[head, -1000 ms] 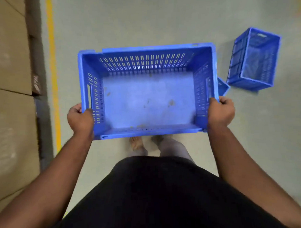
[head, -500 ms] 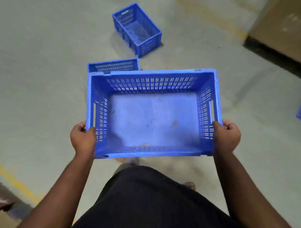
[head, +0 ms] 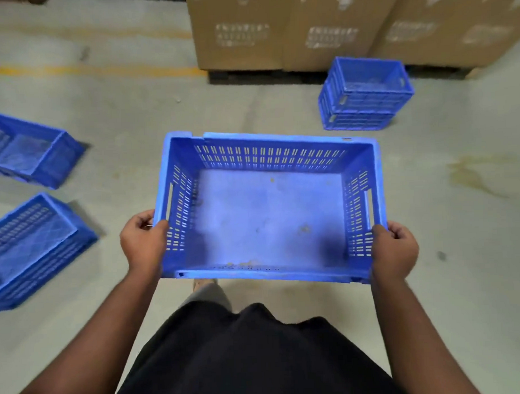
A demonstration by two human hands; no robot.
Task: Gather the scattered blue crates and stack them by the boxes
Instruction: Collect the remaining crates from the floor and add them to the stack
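The fingers [head: 140, 223] of the left hand [head: 142, 245] curl round the left end wall of the carried crate [head: 268, 214], thumb inside the rim near the handle slot; the fingers [head: 397, 232] of the right hand [head: 394, 251] wrap the right end wall the same way. Both hands hold the crate, one at each short end, close to its near corners. It sits level in mid-frame, in front of the person's body and clear of the floor [head: 249, 105], open side up and empty apart from a few specks on its base.

It looks like rigid moulded plastic with slotted walls, so I judge it light for its bulk and stiff enough not to sag under a two-end hold. The smooth rim could slip in a loose hold; the long handle slots in the end walls are the surer places to take it.

Beyond it, at the upper right of the frame, a stack of crates [head: 364, 96] stands on the floor just in front of the cardboard boxes [head: 335, 26] that fill the top edge. That seems the place for this one, squared over the top crate's rim so it seats. Two more crates lie at the left edge, an upper left crate [head: 30, 149] and a lower left crate [head: 33, 249], both tipped over and not yet gathered
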